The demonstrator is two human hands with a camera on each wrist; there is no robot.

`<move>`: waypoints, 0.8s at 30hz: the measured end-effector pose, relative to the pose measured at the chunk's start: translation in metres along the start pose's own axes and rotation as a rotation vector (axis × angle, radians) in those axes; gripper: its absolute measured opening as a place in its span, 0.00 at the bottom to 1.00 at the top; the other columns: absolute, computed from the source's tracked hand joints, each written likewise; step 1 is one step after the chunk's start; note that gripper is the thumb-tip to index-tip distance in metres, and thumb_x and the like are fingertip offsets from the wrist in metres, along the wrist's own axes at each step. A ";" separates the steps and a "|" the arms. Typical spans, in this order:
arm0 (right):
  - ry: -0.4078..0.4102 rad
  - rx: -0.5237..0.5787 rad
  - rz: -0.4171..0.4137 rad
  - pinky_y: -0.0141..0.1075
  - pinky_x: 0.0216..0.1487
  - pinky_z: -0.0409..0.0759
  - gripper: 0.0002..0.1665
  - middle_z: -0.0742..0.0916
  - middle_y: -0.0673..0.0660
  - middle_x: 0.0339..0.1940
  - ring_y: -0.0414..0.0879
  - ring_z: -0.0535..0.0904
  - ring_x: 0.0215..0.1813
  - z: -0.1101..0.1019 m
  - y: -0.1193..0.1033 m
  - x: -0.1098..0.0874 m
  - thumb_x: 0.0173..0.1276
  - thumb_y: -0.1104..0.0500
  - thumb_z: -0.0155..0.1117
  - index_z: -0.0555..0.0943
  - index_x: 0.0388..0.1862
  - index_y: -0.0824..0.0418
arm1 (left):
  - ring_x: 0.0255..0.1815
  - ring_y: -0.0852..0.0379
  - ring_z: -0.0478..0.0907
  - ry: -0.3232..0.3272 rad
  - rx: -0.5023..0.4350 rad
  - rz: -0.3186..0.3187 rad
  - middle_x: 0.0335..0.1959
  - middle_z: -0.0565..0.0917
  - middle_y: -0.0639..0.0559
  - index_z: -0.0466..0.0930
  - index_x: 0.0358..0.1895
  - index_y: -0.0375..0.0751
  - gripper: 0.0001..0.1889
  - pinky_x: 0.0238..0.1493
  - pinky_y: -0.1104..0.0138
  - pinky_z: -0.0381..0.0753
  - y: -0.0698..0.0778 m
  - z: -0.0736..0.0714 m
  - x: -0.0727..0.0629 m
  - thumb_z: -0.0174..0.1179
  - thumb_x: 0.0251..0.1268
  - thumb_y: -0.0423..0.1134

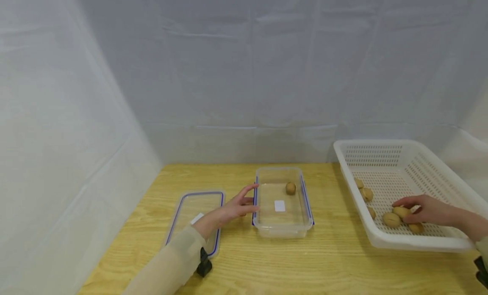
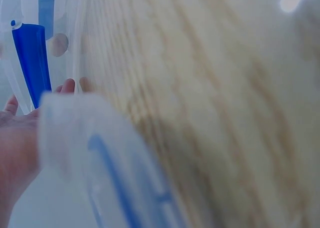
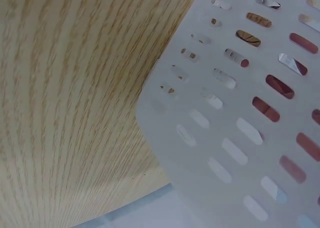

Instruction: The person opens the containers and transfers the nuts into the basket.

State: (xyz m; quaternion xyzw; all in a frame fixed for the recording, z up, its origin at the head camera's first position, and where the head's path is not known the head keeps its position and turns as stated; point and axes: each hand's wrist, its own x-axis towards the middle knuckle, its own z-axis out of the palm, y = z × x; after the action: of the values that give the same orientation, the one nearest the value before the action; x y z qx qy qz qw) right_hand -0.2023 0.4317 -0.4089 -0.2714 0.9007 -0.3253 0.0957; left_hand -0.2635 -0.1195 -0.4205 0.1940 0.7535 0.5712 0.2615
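Observation:
A clear plastic food container (image 1: 283,227) with blue side clips stands mid-table, lidless, a white label on its floor. One walnut (image 1: 290,188) lies inside; the left wrist view shows a walnut (image 2: 59,45) through the wall. Spread fingers of my left hand (image 1: 232,209) touch the container's left side, beside its blue clip (image 2: 31,58). Inside a white slotted basket (image 1: 415,242), my right hand (image 1: 432,211) pinches a pale brown walnut (image 1: 401,212) between thumb and fingers. Another walnut (image 1: 391,220) sits against it. The basket wall hides most of this hand in the right wrist view.
A clear lid (image 1: 184,212) with a blue seal lies under my left forearm, blurred close up in the left wrist view. Several more walnuts (image 1: 367,194) lie along the basket's left side. White sheeting (image 1: 244,96) rises behind the wooden table (image 1: 263,265).

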 end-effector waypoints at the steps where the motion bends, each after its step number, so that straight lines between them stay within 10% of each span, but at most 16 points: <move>1: -0.006 0.002 0.004 0.32 0.36 0.79 0.21 0.77 0.25 0.46 0.26 0.74 0.44 0.000 0.000 0.000 0.64 0.67 0.67 0.82 0.53 0.49 | 0.72 0.36 0.54 -0.001 0.000 0.001 0.71 0.57 0.28 0.46 0.78 0.53 0.37 0.65 0.38 0.55 0.000 0.000 0.000 0.56 0.72 0.39; 8: -0.011 -0.012 0.017 0.32 0.37 0.79 0.19 0.79 0.31 0.47 0.25 0.74 0.44 -0.001 -0.001 -0.001 0.65 0.67 0.66 0.82 0.53 0.53 | 0.72 0.35 0.54 0.002 0.004 -0.004 0.71 0.57 0.28 0.45 0.78 0.53 0.37 0.65 0.38 0.55 0.002 0.001 -0.001 0.54 0.73 0.37; 14: 0.015 -0.106 0.109 0.31 0.38 0.78 0.22 0.84 0.64 0.47 0.26 0.75 0.43 -0.003 -0.011 -0.003 0.66 0.63 0.66 0.76 0.54 0.75 | 0.72 0.36 0.55 0.011 0.007 -0.007 0.71 0.58 0.28 0.46 0.78 0.54 0.37 0.65 0.39 0.56 0.002 0.002 -0.002 0.55 0.72 0.38; 20: 0.098 -0.163 0.087 0.30 0.38 0.78 0.22 0.78 0.33 0.50 0.30 0.78 0.44 -0.012 -0.027 -0.001 0.65 0.61 0.68 0.78 0.57 0.64 | 0.72 0.36 0.55 0.009 0.006 -0.002 0.71 0.58 0.29 0.47 0.78 0.55 0.37 0.65 0.39 0.56 0.002 0.002 -0.002 0.56 0.72 0.38; 24: 0.144 -0.157 0.076 0.30 0.37 0.79 0.23 0.76 0.29 0.50 0.29 0.77 0.44 -0.022 -0.044 0.004 0.64 0.62 0.69 0.77 0.58 0.65 | 0.72 0.36 0.55 0.013 0.002 -0.004 0.71 0.58 0.29 0.47 0.78 0.54 0.37 0.65 0.39 0.56 0.003 0.002 -0.003 0.56 0.72 0.38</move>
State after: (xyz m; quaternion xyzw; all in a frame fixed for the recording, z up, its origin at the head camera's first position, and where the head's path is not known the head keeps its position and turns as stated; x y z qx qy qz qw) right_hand -0.1939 0.4130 -0.3636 -0.2194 0.9376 -0.2688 0.0213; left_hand -0.2603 -0.1188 -0.4180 0.1892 0.7562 0.5711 0.2574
